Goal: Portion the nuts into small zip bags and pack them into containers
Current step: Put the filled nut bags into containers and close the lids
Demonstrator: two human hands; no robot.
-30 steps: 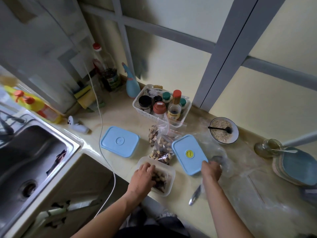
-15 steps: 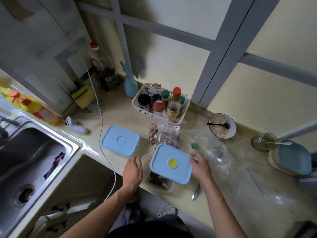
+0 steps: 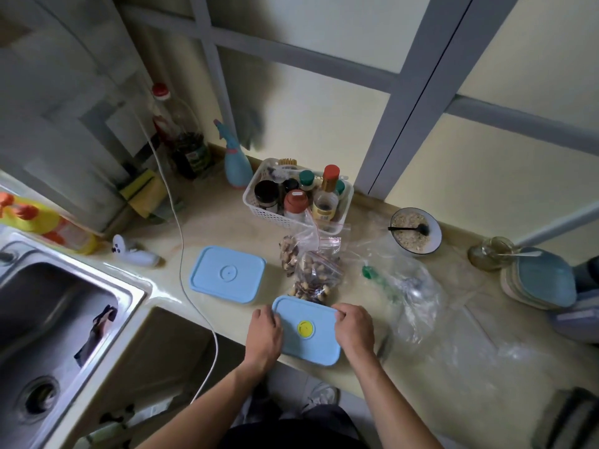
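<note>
The tabletop (image 3: 372, 400) is seen under both hands, and a steel sink (image 3: 48, 319) is set far off to the left of the left hand. A blue lid with a yellow dot (image 3: 306, 330) is now laid flat on the container between the two hands. Half a second ago this lid was held up at a tilt by the right hand alone. The left hand (image 3: 264, 335) is pressed on the lid's left edge with its fingers bent over it. The right hand (image 3: 355, 327) is pressed on the right edge the same way. The container under the lid is hidden now, though nuts were seen in it before. A second blue lid (image 3: 228, 273) is lying up and to the left of the left hand. Small zip bags of nuts (image 3: 316, 273) are lying just past the fingers. A white basket of jars (image 3: 259, 205) is found farther back.
</note>
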